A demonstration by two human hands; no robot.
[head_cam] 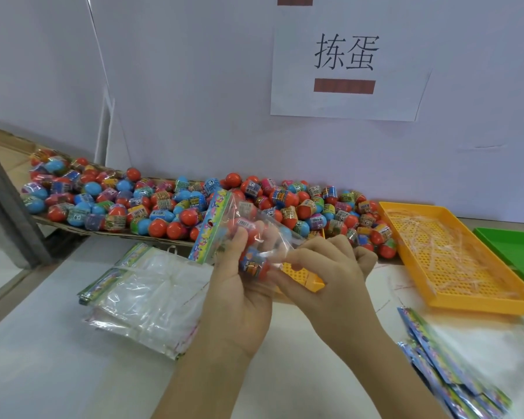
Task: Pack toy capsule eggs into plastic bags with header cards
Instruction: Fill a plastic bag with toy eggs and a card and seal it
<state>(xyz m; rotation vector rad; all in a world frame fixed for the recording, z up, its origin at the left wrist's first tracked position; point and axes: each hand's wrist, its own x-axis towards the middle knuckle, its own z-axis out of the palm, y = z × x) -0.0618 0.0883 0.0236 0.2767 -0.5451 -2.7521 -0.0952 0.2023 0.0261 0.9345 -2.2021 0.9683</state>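
My left hand (239, 285) has its grip closed round the filled bag (256, 217), just in front of the egg pile (164, 204). The bag's long axis runs from the header card (210, 228) towards my right hand (330, 267), whose grip pinches the open end.

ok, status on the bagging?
Left hand grips the bag, eggs inside. Right hand pinches the bag's open end. Egg pile behind, nothing blocking.
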